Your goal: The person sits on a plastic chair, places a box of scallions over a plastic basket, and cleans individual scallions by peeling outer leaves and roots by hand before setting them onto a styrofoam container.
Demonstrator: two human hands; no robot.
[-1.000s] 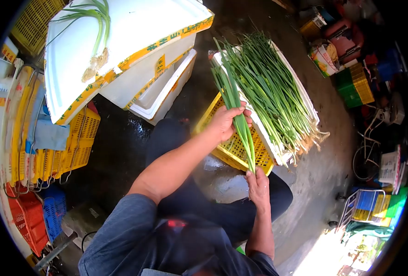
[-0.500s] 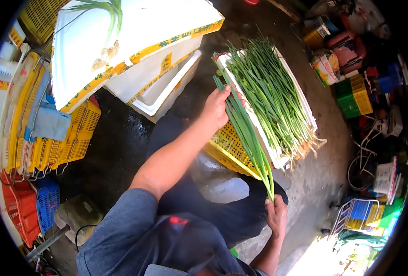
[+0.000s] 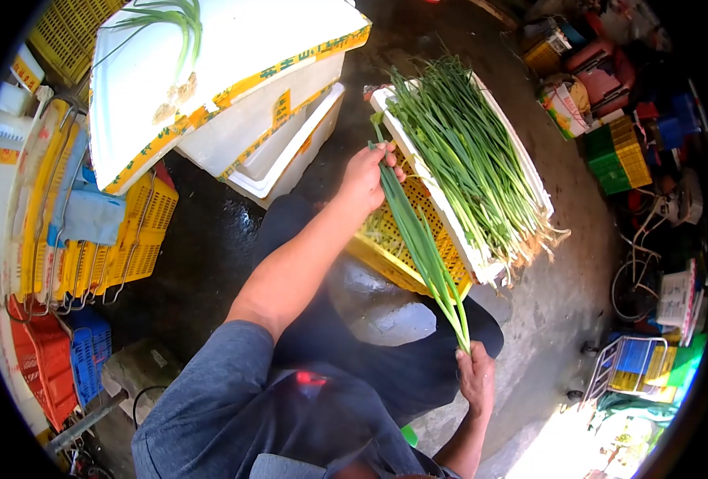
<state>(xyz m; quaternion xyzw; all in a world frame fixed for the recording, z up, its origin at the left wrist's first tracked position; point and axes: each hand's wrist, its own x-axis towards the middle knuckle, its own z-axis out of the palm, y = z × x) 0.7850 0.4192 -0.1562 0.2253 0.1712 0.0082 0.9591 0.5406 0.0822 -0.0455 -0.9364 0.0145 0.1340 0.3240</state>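
A few green onions stretch between my two hands over a yellow basket. My left hand is closed on their leaf tips, thumb and fingers pinched together. At the pale stem end, my right hand is closed around the lower stalks, near my knee. Right beside the held stalks, a white foam tray carries a thick heap of green onions, their stringy roots pointing down and right. Some pale scraps show inside the yellow basket.
White foam boxes with yellow tape stand stacked at upper left, a few green onions lying on top. Yellow crates, a red crate and a blue crate line the left. A metal cart stands at right.
My left hand has moved slightly left along the leaves toward their tips. The held green onions have shifted left, away from the foam tray, and more of the yellow basket shows.
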